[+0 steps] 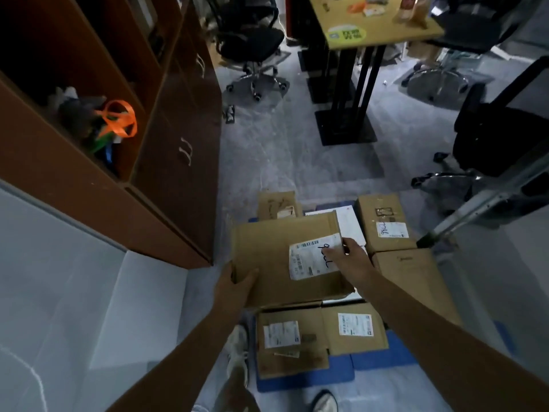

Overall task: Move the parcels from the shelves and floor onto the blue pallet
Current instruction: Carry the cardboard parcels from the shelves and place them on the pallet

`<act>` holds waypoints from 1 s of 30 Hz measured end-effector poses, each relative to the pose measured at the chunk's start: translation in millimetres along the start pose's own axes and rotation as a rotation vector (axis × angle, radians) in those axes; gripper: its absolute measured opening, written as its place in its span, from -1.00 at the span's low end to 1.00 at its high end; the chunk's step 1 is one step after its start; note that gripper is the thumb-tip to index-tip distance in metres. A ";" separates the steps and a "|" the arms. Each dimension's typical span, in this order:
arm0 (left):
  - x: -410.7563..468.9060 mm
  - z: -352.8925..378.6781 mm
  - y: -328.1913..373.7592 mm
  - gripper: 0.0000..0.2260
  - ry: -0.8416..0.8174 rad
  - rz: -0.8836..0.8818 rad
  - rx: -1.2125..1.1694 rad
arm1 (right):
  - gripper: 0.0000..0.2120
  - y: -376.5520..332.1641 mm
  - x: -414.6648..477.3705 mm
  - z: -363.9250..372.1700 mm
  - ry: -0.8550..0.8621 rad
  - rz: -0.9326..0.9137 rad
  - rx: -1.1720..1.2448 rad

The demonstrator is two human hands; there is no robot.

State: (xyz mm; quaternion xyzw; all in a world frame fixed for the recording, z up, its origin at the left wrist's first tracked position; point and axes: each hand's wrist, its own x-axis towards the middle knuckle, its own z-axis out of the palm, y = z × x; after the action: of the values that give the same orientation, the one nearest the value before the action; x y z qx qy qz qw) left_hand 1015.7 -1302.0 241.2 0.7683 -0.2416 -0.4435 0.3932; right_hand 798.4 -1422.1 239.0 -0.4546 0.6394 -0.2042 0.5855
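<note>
As seen from the head camera, held in the air above the blue pallet [338, 371]: large cardboard box [264, 257], white label with black handwriting facing up. Gripped at its near left corner by the left hand [234, 288], fingers wrapped round the corner; clasped at its right edge by the right hand [353, 260], fingers curled over the rim beside the label. Lying on the pallet below and around it: two labelled boxes [292, 340] side by side at the near edge, two plain-sided boxes [384, 223] along the right side, a small box [277, 205] at the far edge, and a white parcel [349, 223] partly hidden under the held one. Left of the pallet, a brown cabinet [166, 162] with an orange strap [121, 120] on one shelf. Beyond the pallet, a wooden table [377, 22] on black legs and a black office chair [252, 40]. Right of the pallet, a slanted metal pole [481, 203]. Just beside the pallet's near left corner, a pale shoe [239, 352].
</note>
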 end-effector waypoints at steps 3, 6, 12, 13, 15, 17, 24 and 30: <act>63.7 9.3 -28.9 -0.47 -0.028 -0.059 0.022 | -0.60 22.2 57.0 22.9 -0.012 0.057 -0.051; 131.8 22.6 -69.8 -0.47 -0.060 -0.089 0.074 | -0.65 57.8 113.6 50.1 0.040 0.101 -0.076; 233.3 49.7 -147.5 -0.34 -0.116 -0.207 0.111 | -0.67 131.9 205.7 100.7 0.108 0.198 -0.117; 243.5 53.5 -158.8 -0.35 -0.124 -0.223 0.119 | -0.66 141.0 216.2 105.3 0.110 0.216 -0.118; 257.5 59.0 -178.8 -0.42 -0.140 -0.252 0.121 | -0.64 157.7 232.2 112.7 0.117 0.245 -0.122; 265.4 61.4 -194.3 -0.44 -0.154 -0.283 0.108 | -0.64 170.1 242.6 118.9 0.120 0.260 -0.137; 285.4 58.4 -209.5 -0.38 -0.165 -0.310 0.092 | -0.56 179.6 266.2 123.9 0.088 0.260 -0.213; 286.6 51.9 -213.9 -0.36 -0.216 -0.293 0.053 | -0.53 174.5 274.7 113.5 0.038 0.221 -0.231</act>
State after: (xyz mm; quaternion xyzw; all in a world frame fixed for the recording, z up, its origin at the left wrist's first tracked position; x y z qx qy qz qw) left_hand 1115.7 -1405.8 -90.3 0.7533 -0.1796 -0.5694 0.2758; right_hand 871.9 -1528.8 -80.3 -0.4418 0.7158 -0.0723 0.5359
